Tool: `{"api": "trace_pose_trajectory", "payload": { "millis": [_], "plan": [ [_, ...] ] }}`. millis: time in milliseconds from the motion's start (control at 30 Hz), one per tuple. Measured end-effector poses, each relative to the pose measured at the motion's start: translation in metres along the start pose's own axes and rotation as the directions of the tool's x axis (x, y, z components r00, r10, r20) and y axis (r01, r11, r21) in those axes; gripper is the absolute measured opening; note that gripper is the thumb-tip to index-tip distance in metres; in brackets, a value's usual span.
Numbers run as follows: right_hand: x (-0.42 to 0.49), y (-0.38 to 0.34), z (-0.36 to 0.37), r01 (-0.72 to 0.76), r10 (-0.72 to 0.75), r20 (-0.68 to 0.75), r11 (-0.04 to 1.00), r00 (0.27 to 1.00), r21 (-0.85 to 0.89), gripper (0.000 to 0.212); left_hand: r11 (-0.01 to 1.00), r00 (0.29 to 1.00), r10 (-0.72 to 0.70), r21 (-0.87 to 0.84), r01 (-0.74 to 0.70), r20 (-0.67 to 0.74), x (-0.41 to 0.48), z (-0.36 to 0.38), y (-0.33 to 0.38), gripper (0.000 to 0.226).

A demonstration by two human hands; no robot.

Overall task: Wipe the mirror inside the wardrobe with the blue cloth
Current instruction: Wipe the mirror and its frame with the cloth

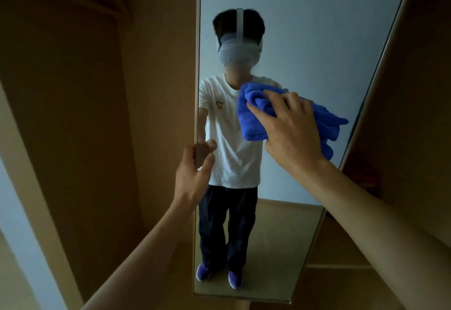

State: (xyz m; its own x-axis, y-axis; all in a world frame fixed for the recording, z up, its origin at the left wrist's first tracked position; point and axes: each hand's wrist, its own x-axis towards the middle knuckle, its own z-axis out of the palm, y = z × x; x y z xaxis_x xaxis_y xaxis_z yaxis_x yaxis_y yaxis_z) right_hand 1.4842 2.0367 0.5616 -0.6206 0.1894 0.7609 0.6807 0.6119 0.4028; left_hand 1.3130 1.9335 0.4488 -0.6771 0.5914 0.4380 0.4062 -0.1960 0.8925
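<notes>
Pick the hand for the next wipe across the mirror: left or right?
Right. The right hand holds the blue cloth against the mirror, near its middle height. The left hand has no cloth; it grips the mirror's left edge and looks better kept there as a brace.

Mirror (317, 28): tall, narrow pane, upright inside the wardrobe (73, 114), with brown panels on both sides; my left hand (192, 175) grips its left edge.
Blue cloth (253, 116): bright blue and fluffy, bunched into thick folds, pressed against the glass around mid-height, right of centre.
Hold on cloth: my right hand (290, 124) lies over it, fingers curled into the folds.
</notes>
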Motion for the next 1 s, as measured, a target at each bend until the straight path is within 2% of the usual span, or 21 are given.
{"api": "trace_pose_trajectory", "payload": {
  "millis": [167, 400, 733, 867, 1000],
  "plan": [
    [-0.023, -0.014, 0.013, 0.003, -0.004, 0.037, 1.000, 0.999, 0.018, 0.063, 1.000, 1.000, -0.004, -0.025, 0.005, 0.024, -0.016, 0.005, -0.013, 0.026],
    [-0.063, -0.038, 0.036, 0.001, -0.004, 0.050, 0.997, 0.999, 0.071, 0.059, 0.999, 1.000, -0.009, -0.036, 0.010, 0.028, -0.020, 0.005, -0.023, 0.031],
    [-0.108, -0.061, 0.061, -0.006, -0.004, 0.101, 0.995, 0.995, 0.102, 0.060, 0.998, 0.996, -0.039, -0.046, 0.043, 0.076, -0.028, -0.006, -0.043, 0.025],
    [-0.125, -0.067, 0.074, 0.022, -0.030, 0.066, 0.993, 0.997, 0.112, 0.051, 0.999, 0.997, -0.027, -0.042, 0.030, 0.073, -0.035, -0.006, -0.052, 0.034],
    [-0.143, -0.076, 0.084, 0.027, -0.042, 0.098, 0.988, 0.994, 0.153, 0.048, 0.998, 0.996, -0.054, -0.019, 0.055, 0.074, -0.042, -0.002, -0.072, 0.040]
  ]
}}
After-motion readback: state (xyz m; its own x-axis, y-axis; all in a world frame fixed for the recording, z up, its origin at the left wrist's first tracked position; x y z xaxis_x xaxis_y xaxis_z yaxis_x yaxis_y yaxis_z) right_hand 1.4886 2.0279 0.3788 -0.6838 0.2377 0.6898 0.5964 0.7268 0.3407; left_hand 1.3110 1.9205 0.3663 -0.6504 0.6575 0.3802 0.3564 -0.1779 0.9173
